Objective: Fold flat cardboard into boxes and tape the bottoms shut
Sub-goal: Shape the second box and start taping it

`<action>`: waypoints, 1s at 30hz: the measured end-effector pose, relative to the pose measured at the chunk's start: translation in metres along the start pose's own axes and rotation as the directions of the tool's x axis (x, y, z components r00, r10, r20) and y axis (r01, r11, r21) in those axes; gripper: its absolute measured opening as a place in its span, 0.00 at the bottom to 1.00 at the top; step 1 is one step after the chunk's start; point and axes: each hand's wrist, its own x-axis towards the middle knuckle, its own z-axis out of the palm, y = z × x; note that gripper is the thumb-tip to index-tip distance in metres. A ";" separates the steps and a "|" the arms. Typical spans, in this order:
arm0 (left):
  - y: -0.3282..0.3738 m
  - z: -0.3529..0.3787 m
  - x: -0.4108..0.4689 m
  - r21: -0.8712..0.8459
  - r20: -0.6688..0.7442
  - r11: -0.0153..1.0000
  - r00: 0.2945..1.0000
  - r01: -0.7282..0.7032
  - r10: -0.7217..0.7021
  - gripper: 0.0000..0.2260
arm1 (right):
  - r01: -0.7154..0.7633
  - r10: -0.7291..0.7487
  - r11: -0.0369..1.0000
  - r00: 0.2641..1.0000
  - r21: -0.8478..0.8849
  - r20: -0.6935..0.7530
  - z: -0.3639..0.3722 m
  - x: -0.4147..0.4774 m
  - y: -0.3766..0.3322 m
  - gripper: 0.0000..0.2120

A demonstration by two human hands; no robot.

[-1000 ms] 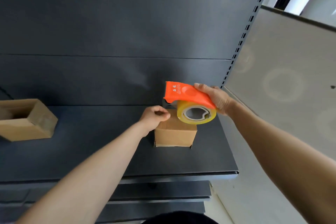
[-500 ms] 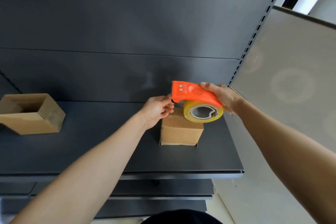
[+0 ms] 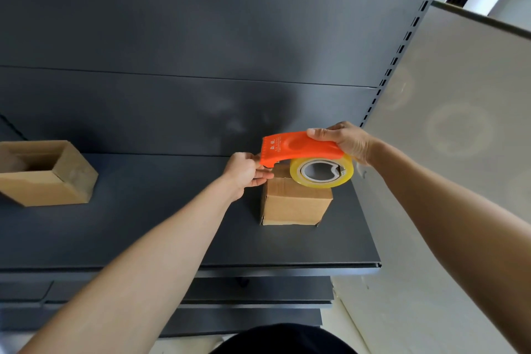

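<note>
the small closed cardboard box (image 3: 296, 204) stands on the dark shelf (image 3: 172, 224), near its right end, with its flaps shut on top. the right grip (image 3: 344, 141) is clenched around the rear of the orange tape dispenser (image 3: 298, 148), fingers curled over its top, holding it just above the box. the yellow tape roll (image 3: 321, 172) hangs over the box's top right edge. whether the roll touches the cardboard cannot be told.

a second ago the left grip (image 3: 244, 174) was a closed fist resting at the top left edge of the box. it has since lifted off the cardboard and gone to the dispenser's front end. now its thumb and fingers pinch at the nose of the dispenser, just under the toothed edge. whether a tape end lies between those fingers cannot be made out. the dispenser sits a little higher and more level than before, its nose pointing left.

the box has not moved on the shelf. well apart, at the shelf's left, lies an open cardboard box (image 3: 48, 175) on its side. it shows more fully than a second ago. a pale side panel (image 3: 459, 123) rises at the right.
</note>
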 end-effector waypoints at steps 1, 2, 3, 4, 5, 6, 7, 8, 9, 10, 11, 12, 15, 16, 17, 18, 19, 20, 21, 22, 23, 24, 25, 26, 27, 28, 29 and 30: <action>0.002 0.000 -0.001 0.014 0.009 1.000 1.000 0.001 -0.002 0.06 | 0.001 -0.001 1.000 1.000 0.011 -0.007 0.000 0.000 0.001 0.20; 0.003 0.000 -0.003 0.029 0.023 1.000 1.000 0.006 -0.007 0.06 | 0.000 0.001 1.000 1.000 0.028 -0.015 0.001 -0.001 0.002 0.20; 0.004 0.001 -0.004 0.032 0.040 0.999 0.999 0.010 -0.012 0.06 | -0.001 0.001 0.999 1.000 0.044 -0.018 0.001 -0.001 0.002 0.20; 0.005 0.003 -0.004 0.025 0.054 1.000 0.998 0.016 -0.017 0.05 | -0.001 0.002 0.999 1.000 0.054 -0.018 0.001 -0.002 0.003 0.20; 0.005 0.004 -0.004 0.007 0.063 1.000 0.998 0.023 -0.023 0.05 | -0.003 0.004 0.998 1.000 0.056 -0.021 0.001 -0.003 0.003 0.20; 0.006 0.005 -0.003 -0.008 0.061 1.000 0.998 0.030 -0.030 0.06 | -0.005 0.006 0.999 1.000 0.053 -0.020 0.000 -0.005 0.003 0.20; 0.005 0.006 -0.001 -0.014 0.054 0.999 0.998 0.035 -0.035 0.08 | -0.005 0.006 0.999 1.000 0.042 -0.013 -0.001 -0.006 0.002 0.19; 0.005 0.007 0.000 -0.001 0.049 0.999 0.998 0.034 -0.034 0.08 | -0.006 0.006 1.000 1.000 0.025 -0.005 -0.003 -0.008 0.001 0.19; 0.005 0.008 0.000 0.021 0.050 0.999 0.998 0.027 -0.028 0.07 | -0.009 0.009 1.000 1.000 0.000 0.002 -0.005 -0.009 0.000 0.20; 0.005 0.009 0.000 0.049 0.048 0.999 0.999 0.016 -0.019 0.07 | -0.013 0.013 0.999 1.000 -0.031 0.009 -0.008 -0.011 -0.001 0.22; 0.005 0.009 0.001 0.070 0.047 0.998 0.999 0.006 -0.009 0.07 | -0.016 0.017 0.998 1.000 -0.066 0.015 -0.011 -0.012 -0.002 0.27; 0.005 0.010 0.001 0.086 0.044 0.996 0.999 0.002 -0.006 0.07 | -0.022 0.023 0.995 1.000 -0.100 0.016 -0.013 -0.014 -0.003 0.34; 0.004 0.013 0.003 0.079 0.036 0.997 0.999 0.004 -0.007 0.09 | -0.033 0.038 0.980 0.999 -0.194 0.021 -0.019 -0.016 0.000 0.44; 0.003 0.012 0.002 0.056 0.023 0.998 1.000 0.009 -0.011 0.10 | -0.040 0.045 0.974 0.999 -0.222 0.017 -0.024 -0.019 0.001 0.41; 0.002 0.012 0.002 0.031 0.004 0.999 1.000 0.015 -0.015 0.12 | -0.050 0.053 0.970 0.999 -0.239 0.005 -0.028 -0.022 0.001 0.38; 0.002 0.012 0.001 0.021 -0.016 1.000 1.000 0.016 -0.016 0.12 | -0.068 0.067 0.967 0.998 -0.247 -0.013 -0.036 -0.024 0.003 0.35; 0.003 0.012 0.002 0.026 -0.034 1.000 0.999 0.014 -0.014 0.13 | -0.082 0.079 0.964 0.997 -0.251 -0.023 -0.043 -0.026 0.003 0.32; 0.003 0.013 0.002 0.029 -0.045 0.999 0.999 0.018 -0.016 0.13 | -0.097 0.094 0.962 0.995 -0.256 -0.025 -0.048 -0.028 0.004 0.27; 0.001 0.016 0.000 0.017 -0.056 1.000 0.998 0.023 -0.022 0.12 | -0.099 0.096 0.959 0.995 -0.267 -0.022 -0.051 -0.030 0.004 0.22; 0.000 0.018 0.000 -0.008 -0.073 1.000 0.997 0.027 -0.028 0.11 | -0.095 0.093 0.955 0.995 -0.280 -0.022 -0.050 -0.029 0.004 0.18; -0.001 0.021 0.000 -0.044 -0.082 0.998 0.996 0.032 -0.036 0.11 | -0.088 0.084 0.952 0.996 -0.295 -0.025 -0.047 -0.028 0.003 0.17; -0.003 0.022 0.000 -0.086 -0.098 0.996 0.994 0.034 -0.043 0.11 | -0.089 0.085 0.946 0.996 -0.311 -0.026 -0.042 -0.026 0.002 0.16; -0.007 0.021 0.000 -0.131 -0.117 0.991 0.992 0.032 -0.047 0.13 | -0.089 0.086 0.939 0.996 -0.332 -0.025 -0.037 -0.024 0.001 0.17; -0.010 0.021 0.001 -0.172 -0.130 0.985 0.990 0.027 -0.050 0.15 | -0.092 0.090 0.932 0.996 -0.350 -0.021 -0.033 -0.022 0.000 0.18; -0.012 0.021 0.001 -0.206 -0.136 0.978 0.990 0.019 -0.048 0.14 | -0.091 0.091 0.928 0.996 -0.361 -0.018 -0.031 -0.021 0.000 0.19; -0.014 0.021 0.000 -0.239 -0.140 0.971 0.989 0.006 -0.041 0.13 | -0.096 0.096 0.925 0.995 -0.367 -0.019 -0.031 -0.020 -0.001 0.20; -0.014 0.020 0.001 -0.270 -0.141 0.963 0.990 -0.008 -0.031 0.11 | -0.096 0.095 0.924 0.995 -0.369 -0.021 -0.031 -0.020 -0.001 0.19; -0.015 0.019 0.001 -0.284 -0.139 0.958 0.990 -0.021 -0.020 0.11 | -0.097 0.095 0.923 0.995 -0.372 -0.024 -0.031 -0.021 -0.001 0.19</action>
